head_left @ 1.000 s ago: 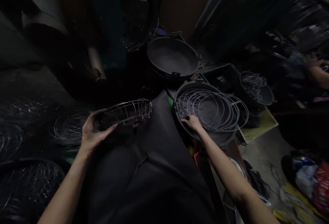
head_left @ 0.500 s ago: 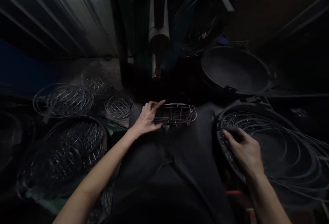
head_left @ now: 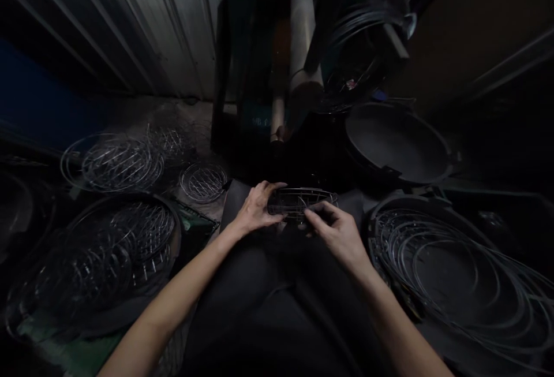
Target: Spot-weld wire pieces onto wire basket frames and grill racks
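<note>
A small wire basket (head_left: 303, 200) rests on my dark-clothed lap at the knees. My left hand (head_left: 255, 209) grips its left end, thumb over the rim. My right hand (head_left: 335, 230) pinches the near rim of the same basket from the right side. Whether the right fingers also hold a thin wire ring is too dark to tell.
A black pan (head_left: 450, 313) full of loose wire rings sits at my right. An empty black wok (head_left: 398, 146) stands behind it. Stacks of finished wire baskets (head_left: 116, 244) lie at my left, with more wire baskets (head_left: 115, 160) near the corrugated wall (head_left: 164, 25).
My right hand has left the pan of rings and come over to the basket's near rim. My left hand keeps its hold. The view has tilted slightly.
</note>
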The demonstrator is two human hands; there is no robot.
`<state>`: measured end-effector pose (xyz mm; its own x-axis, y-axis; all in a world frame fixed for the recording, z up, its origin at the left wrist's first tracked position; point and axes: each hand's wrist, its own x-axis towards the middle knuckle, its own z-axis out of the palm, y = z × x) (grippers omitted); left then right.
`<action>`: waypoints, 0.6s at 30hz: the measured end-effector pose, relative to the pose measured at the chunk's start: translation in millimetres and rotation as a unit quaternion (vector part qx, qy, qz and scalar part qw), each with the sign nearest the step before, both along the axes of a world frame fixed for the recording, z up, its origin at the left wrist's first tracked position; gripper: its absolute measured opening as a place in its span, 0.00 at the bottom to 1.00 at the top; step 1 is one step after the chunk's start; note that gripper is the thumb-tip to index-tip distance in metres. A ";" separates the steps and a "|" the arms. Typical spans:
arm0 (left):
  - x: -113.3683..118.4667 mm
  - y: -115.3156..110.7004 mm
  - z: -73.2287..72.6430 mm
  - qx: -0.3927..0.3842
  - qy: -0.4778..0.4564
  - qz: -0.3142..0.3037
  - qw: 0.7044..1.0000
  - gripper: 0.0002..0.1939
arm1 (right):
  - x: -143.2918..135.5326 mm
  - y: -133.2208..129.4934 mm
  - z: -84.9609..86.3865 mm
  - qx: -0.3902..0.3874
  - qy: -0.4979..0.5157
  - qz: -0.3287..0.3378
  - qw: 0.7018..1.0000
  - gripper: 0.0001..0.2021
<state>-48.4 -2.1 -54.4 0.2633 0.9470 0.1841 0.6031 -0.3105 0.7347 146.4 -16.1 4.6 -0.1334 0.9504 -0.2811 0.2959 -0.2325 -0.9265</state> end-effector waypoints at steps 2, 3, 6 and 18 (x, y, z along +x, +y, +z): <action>0.8 0.4 2.4 0.010 -0.015 0.010 1.000 0.35 | -9.1 3.8 -0.2 0.036 -0.051 0.000 0.998 0.14; 0.9 1.2 4.9 0.018 -0.015 0.015 1.000 0.35 | -13.6 5.8 1.5 0.061 -0.079 -0.003 0.995 0.13; -0.5 6.6 16.5 0.041 0.005 0.035 0.999 0.31 | -25.8 12.3 10.2 0.132 -0.138 -0.017 0.981 0.12; -14.8 31.2 39.9 0.103 0.069 0.093 0.988 0.25 | -51.6 45.8 10.4 0.219 -0.140 -0.018 0.965 0.13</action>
<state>-63.2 29.1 -14.5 0.1235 0.9278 0.3520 0.7535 -0.3185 0.5752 94.8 29.7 15.0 -0.0761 0.9888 0.1286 0.5488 0.1492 -0.8226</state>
